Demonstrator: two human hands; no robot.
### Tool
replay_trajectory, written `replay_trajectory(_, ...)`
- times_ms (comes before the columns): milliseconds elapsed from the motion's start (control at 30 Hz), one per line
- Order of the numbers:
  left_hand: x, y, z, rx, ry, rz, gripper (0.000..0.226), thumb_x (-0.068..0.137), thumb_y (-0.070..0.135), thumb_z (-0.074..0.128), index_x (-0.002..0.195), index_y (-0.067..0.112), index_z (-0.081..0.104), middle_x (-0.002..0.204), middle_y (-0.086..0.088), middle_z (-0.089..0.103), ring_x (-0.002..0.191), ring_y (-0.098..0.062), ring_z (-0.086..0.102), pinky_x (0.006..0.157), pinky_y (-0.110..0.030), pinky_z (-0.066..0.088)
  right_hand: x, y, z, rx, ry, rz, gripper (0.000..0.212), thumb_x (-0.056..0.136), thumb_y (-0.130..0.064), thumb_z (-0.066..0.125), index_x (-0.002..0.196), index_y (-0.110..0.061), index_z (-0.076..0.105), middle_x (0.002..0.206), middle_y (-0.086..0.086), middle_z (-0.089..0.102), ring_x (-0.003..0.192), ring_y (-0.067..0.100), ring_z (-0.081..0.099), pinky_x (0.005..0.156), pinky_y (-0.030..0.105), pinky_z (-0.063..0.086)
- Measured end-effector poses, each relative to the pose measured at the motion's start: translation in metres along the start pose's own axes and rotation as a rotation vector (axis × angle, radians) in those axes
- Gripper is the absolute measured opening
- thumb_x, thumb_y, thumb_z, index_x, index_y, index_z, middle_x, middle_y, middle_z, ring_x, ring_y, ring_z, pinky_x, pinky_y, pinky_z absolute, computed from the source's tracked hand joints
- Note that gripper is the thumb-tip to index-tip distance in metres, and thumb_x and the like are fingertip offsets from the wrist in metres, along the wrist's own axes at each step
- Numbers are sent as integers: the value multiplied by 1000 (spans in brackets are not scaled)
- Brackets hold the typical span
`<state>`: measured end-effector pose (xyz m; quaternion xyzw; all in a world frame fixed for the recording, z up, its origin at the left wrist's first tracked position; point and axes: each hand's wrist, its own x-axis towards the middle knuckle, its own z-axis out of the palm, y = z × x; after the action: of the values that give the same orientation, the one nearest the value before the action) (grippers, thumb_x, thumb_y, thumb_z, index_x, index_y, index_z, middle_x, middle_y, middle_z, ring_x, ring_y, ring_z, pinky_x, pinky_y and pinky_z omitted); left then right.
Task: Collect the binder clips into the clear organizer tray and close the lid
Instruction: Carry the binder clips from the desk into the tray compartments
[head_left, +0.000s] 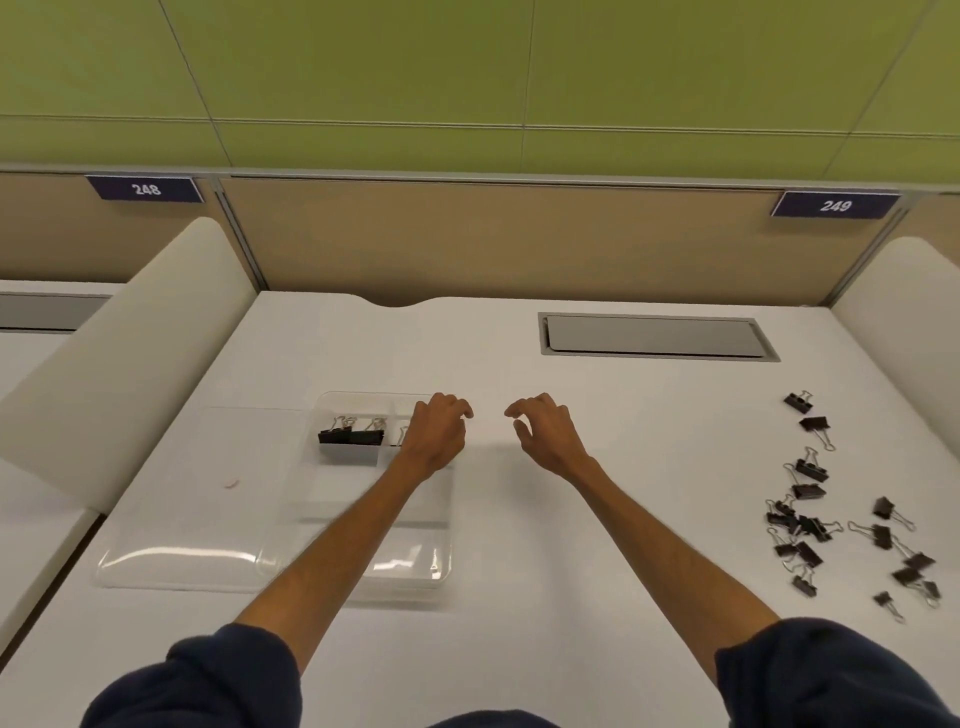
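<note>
Beneath the left hand (439, 431) sits a clear plastic organizer tray (405, 571); black metal binder clips (802, 525) lie well right of the right hand (545, 431); both hang loosely curled, empty.

A dark blue rectangular number plate (146, 188) at the upper left of the frame reads "248" (white digits); a matching dark blue plate (835, 205) at the upper right reads "249".
</note>
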<state>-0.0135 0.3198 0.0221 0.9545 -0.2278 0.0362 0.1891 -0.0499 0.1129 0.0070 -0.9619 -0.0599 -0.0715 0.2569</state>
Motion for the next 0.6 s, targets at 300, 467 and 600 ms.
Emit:
replay_trajectory(300, 20, 86, 38, -30, -52, 96, 23, 93, 9, 48, 111, 16, 60, 113, -3, 61, 115, -22, 48, 92, -37, 34, -50, 84, -48, -49, 28, 143, 26, 95, -12, 50, 117, -21, 62, 115, -6, 65, 116, 20, 49, 89, 39, 36)
replay_trajectory(467, 30, 131, 67, -13, -121, 135, 26, 93, 9, 45, 114, 15, 58, 116, -2, 60, 116, -22, 47, 92, -36, 34, -74, 127, -77, -27, 76, 210, 26, 95, -12, 50, 116, -20, 62, 115, -6, 65, 115, 19, 50, 87, 38, 35)
replay_trajectory(600, 39, 165, 91, -41, -177, 161, 32, 88, 2, 44, 114, 15, 58, 115, -2, 60, 115, -22, 47, 92, -34, 33, -96, 162, -94, 9, 109, 268, 25, 95, -13, 50, 116, -21, 62, 114, -7, 65, 107, 18, 55, 86, 37, 33)
